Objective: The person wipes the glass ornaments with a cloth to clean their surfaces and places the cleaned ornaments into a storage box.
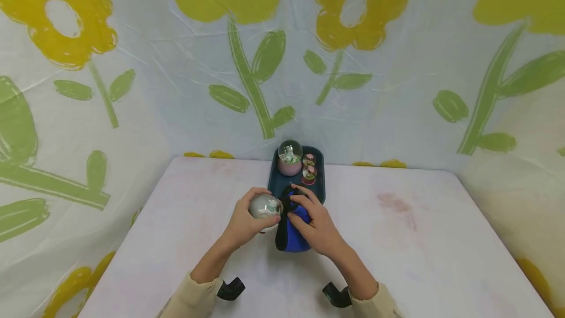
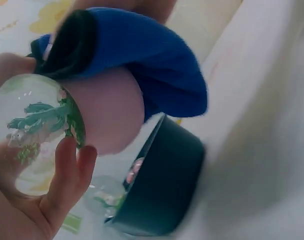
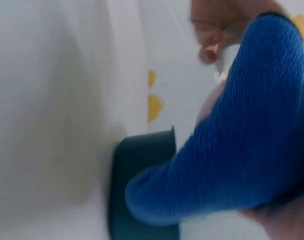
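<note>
My left hand (image 1: 244,220) grips a snow globe (image 1: 264,206) by its glass ball. Inside the glass, the left wrist view shows a white figure and green plants; the globe lies on its side with its pink base (image 2: 109,110) pointing toward the other hand. My right hand (image 1: 320,225) holds a blue cloth (image 1: 297,232) with black edging, its fingers pinching the dark band. The cloth lies against the pink base and covers part of it. Behind both hands stands a dark teal tray (image 1: 274,180), its near end partly hidden by them.
In the tray are another snow globe (image 1: 290,157) with a pink base and two smaller globe-like pieces (image 1: 309,173) on its right side. The table (image 1: 397,239) has a pale, pink-stained cover. A flower-printed sheet (image 1: 300,87) hangs behind it.
</note>
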### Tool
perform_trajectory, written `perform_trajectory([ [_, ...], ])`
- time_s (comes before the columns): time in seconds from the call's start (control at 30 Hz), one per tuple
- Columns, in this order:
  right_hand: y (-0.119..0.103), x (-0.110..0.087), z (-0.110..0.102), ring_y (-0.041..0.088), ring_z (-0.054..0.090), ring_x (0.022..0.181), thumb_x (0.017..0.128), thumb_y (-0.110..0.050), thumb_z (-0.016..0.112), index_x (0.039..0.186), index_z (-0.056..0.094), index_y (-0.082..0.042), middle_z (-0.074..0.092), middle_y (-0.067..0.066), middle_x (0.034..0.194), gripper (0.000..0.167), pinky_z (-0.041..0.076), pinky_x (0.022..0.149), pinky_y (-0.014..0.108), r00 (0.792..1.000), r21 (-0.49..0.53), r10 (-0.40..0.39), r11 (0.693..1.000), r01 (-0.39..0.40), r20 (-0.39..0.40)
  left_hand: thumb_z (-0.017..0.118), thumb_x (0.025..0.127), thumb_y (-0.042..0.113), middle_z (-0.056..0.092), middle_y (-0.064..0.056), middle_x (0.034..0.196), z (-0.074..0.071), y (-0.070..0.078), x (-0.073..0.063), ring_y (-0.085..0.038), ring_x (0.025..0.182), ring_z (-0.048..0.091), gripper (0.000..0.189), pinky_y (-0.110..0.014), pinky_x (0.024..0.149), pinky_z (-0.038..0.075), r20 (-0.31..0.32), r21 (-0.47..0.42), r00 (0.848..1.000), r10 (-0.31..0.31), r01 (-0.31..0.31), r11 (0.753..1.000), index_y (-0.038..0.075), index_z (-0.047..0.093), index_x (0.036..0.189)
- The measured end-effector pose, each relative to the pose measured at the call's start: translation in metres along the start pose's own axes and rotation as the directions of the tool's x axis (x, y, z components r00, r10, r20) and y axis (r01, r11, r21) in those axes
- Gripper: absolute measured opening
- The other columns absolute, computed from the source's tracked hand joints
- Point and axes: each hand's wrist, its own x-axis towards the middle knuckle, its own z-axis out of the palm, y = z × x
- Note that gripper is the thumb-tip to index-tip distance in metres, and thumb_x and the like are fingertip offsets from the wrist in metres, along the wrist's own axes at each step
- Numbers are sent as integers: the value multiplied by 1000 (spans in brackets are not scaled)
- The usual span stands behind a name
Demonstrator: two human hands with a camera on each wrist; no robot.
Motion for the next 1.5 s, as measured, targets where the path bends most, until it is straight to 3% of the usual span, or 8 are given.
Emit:
perform_trajectory([
  [0.13,3,-3,2,27,48,125,97,-14,57,125,59,-17,46,0,143,28,46,92,51,995,86,33,995,-41,93,87,71,17,59,-6,114,-6,4,-11,-24,89,63,56,-36,65,56,39,127,995,96,-100,987,19,58,119],
  [0.33,8,-1,-1,31,54,113,99,-17,52,125,58,-11,56,10,128,27,48,88,49,971,235,156,952,-197,181,84,71,3,58,-11,116,-12,0,-12,-25,92,61,56,-38,70,55,150,25,979,136,-141,990,4,58,121],
  [0.43,11,3,-6,29,56,107,100,-20,49,126,57,-8,59,12,120,29,50,87,43,959,347,193,902,-257,208,81,70,-1,58,-14,116,-15,0,-6,-26,94,58,55,-39,71,54,162,-38,973,166,-162,986,0,58,120],
  [0.7,22,10,-17,10,55,84,103,-21,38,111,55,-14,59,-2,93,19,50,71,25,935,661,199,664,-349,294,81,73,17,54,-24,120,-13,-2,15,-29,99,55,53,-33,73,54,240,-292,934,265,-191,937,0,58,118],
  [0.93,12,1,1,15,53,98,101,-32,42,118,49,-14,56,1,106,26,46,84,28,940,761,335,592,-265,67,64,79,18,57,-8,105,5,-26,13,-18,81,61,43,-26,55,53,161,-526,963,214,-100,845,15,56,122],
  [1.17,14,-5,25,16,56,102,102,-23,41,122,50,1,61,1,110,32,48,88,26,882,623,337,780,-65,-330,56,84,17,58,-8,103,22,-30,11,-21,65,63,45,-26,48,50,58,-619,992,116,-56,783,8,48,127],
  [1.33,26,-5,31,17,53,104,101,-14,39,127,45,9,58,3,114,35,46,91,25,871,395,101,912,112,-481,56,84,20,57,-7,103,30,-25,13,-20,63,64,42,-25,47,47,-8,-636,1000,3,-8,772,14,51,125],
  [1.5,30,-2,36,37,52,116,93,-10,50,120,56,6,55,23,123,32,44,98,35,790,5,-282,941,339,-544,60,84,23,54,-7,109,36,-23,8,-17,77,61,41,-25,55,50,-86,-641,984,-154,64,765,15,52,123],
])
